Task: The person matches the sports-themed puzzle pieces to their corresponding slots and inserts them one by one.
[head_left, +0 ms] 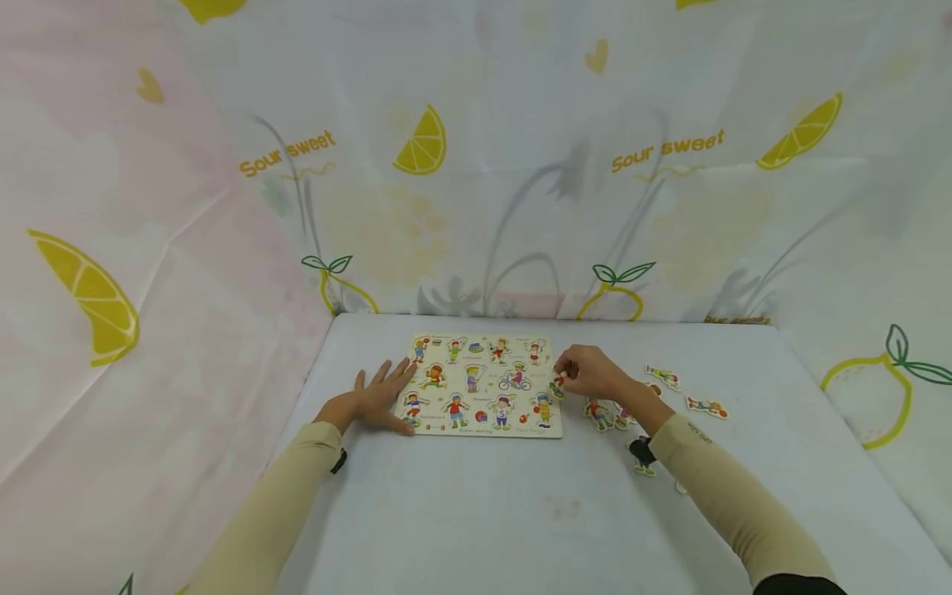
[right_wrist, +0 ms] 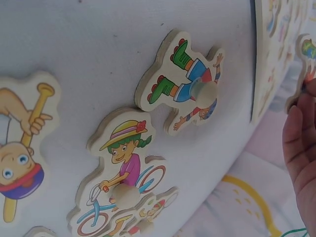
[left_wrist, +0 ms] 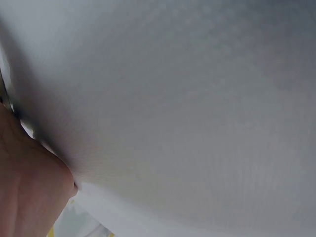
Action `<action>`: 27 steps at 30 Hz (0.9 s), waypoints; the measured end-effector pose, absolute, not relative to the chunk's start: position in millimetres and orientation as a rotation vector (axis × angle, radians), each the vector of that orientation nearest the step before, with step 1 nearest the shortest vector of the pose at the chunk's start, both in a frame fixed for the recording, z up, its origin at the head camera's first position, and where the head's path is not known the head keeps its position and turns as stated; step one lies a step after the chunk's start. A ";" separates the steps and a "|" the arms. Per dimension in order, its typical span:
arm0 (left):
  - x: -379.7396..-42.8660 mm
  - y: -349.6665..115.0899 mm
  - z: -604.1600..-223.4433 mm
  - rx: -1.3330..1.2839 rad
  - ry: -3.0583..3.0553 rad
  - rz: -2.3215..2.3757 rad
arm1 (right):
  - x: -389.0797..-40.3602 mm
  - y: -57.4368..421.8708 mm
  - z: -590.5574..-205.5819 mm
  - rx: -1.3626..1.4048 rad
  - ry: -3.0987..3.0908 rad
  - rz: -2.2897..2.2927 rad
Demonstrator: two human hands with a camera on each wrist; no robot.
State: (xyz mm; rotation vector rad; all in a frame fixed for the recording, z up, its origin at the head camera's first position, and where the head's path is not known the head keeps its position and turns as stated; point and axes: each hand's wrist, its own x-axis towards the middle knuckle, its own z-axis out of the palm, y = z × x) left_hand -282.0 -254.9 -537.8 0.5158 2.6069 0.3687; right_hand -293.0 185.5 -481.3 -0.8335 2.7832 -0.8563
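Note:
A cream puzzle board (head_left: pixel 483 423) printed with children at sports lies on the white table. My left hand (head_left: pixel 378 399), fingers spread, rests on its left edge; the left wrist view catches only part of that hand. By the board's right edge, my right hand (head_left: pixel 591 372) pinches a wooden puzzle piece (head_left: pixel 557 386), seen partly in the right wrist view. Nearby lie a roller-skater piece (right_wrist: pixel 173 91) with a knob, a cyclist piece (right_wrist: pixel 129 163) in a yellow hat, and a baseball-player piece (right_wrist: pixel 19 148).
Several loose pieces are scattered right of the board, among them one piece (head_left: pixel 663 378) at the back and another (head_left: pixel 707 407) farther right. Some sit partly under the right forearm. A lemon-printed cloth (head_left: pixel 506 207) hangs behind the table (head_left: pixel 476 512).

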 end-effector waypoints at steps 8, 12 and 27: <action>-284.8 -255.2 -540.4 0.510 2.607 0.360 | -291.5 180.3 -484.4 -0.954 2.767 -0.860; -283.8 -255.0 -540.3 0.518 2.604 0.357 | -290.6 176.3 -482.7 -0.957 2.755 -0.846; -276.0 -251.1 -525.4 0.528 2.591 0.381 | -292.1 153.5 -480.2 -1.045 2.686 -0.778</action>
